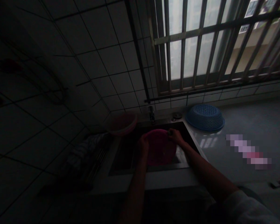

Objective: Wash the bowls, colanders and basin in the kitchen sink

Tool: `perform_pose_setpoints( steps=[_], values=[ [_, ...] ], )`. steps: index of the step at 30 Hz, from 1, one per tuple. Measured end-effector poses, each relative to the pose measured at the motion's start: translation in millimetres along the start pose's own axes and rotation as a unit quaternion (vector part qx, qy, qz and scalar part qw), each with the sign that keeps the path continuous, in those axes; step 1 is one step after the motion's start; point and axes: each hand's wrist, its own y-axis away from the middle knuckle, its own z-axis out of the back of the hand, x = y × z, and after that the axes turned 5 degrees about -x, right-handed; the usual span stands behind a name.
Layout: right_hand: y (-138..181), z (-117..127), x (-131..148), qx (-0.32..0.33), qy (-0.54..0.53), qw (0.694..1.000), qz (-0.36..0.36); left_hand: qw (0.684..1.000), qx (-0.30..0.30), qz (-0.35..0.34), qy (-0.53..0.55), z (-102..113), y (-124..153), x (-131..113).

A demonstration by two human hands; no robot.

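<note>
A pink basin (160, 149) is tilted inside the sink (128, 154), its hollow side facing me. My left hand (143, 145) grips its left rim. My right hand (174, 136) is closed at the upper right of the rim; a small pale or greenish thing seems to show at its fingertips, too dark to name. Behind the basin stands the faucet (151, 113), and no running water can be made out. The basin's inside is dim.
A second pinkish basin (122, 124) sits at the sink's back left. On the right counter (242, 118) a blue perforated basket (205, 117) lies upside down. A striped cloth (84, 149) hangs at left. A barred window (200, 46) is above.
</note>
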Motion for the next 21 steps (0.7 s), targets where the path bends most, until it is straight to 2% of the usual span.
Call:
perform_pose_setpoints(
  steps=[3,6,8,9,12,15,17,19,21],
  values=[
    [6,-6,20,0.014,0.012,0.998,0.066,0.994,-0.005,-0.102,-0.025,-3,4,-13],
    [11,-11,40,0.017,0.023,0.99,0.142,0.985,0.063,-0.16,0.0,-6,7,-23],
    [11,-11,48,0.014,0.024,0.986,0.163,0.986,0.092,-0.14,0.024,-7,7,-24],
    [11,-10,49,0.013,0.021,0.986,0.162,0.989,0.088,-0.116,0.033,-7,7,-22],
    [4,-4,40,-0.003,-0.008,0.992,0.127,0.998,0.028,-0.023,0.055,-5,0,-10],
    [-4,2,21,-0.032,-0.047,0.997,0.061,0.992,-0.056,0.06,0.096,-2,-8,7],
    [-6,4,10,-0.043,-0.06,0.997,0.021,0.985,-0.075,0.098,0.118,-1,-12,16],
    [-5,5,5,-0.044,-0.062,0.997,0.003,0.985,-0.075,0.102,0.117,-1,-13,19],
    [-3,4,7,-0.036,-0.062,0.997,0.008,0.991,-0.081,0.058,0.087,-2,-10,15]
  ],
)
